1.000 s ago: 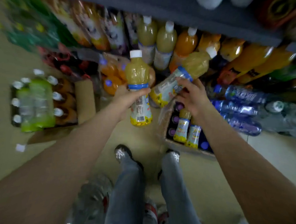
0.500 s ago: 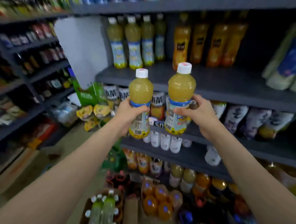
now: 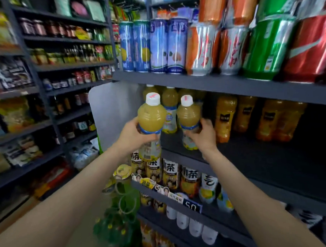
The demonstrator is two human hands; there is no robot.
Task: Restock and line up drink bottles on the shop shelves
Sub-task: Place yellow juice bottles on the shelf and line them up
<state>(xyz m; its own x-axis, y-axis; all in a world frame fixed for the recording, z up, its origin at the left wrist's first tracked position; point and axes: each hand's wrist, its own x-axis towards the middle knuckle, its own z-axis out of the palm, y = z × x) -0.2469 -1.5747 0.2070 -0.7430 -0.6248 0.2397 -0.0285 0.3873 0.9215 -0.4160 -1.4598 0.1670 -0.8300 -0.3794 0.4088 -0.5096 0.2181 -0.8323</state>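
Each hand holds a yellow juice bottle with a white cap and a blue-banded label. My left hand point(image 3: 133, 135) grips the left yellow bottle point(image 3: 151, 114) just in front of the dark grey shelf point(image 3: 252, 153). My right hand point(image 3: 203, 135) grips the right yellow bottle point(image 3: 188, 115), whose base is at the shelf's front edge. Both bottles are upright. Behind them, the same yellow bottles point(image 3: 169, 108) stand at the shelf's left end. Orange juice bottles point(image 3: 225, 117) stand further right on that shelf.
Tall cans point(image 3: 174, 47) in blue, orange, green and red fill the shelf above. Tea bottles point(image 3: 171, 173) line the shelf below, with a price tag point(image 3: 192, 205) at its edge. Another rack of jars and packets point(image 3: 46, 81) stands to the left. A grey end panel point(image 3: 113, 110) bounds the shelf.
Both hands have lifted the two yellow bottles from floor level up to the middle shelf. The right bottle has gone from tilted to upright and now reaches the shelf edge.
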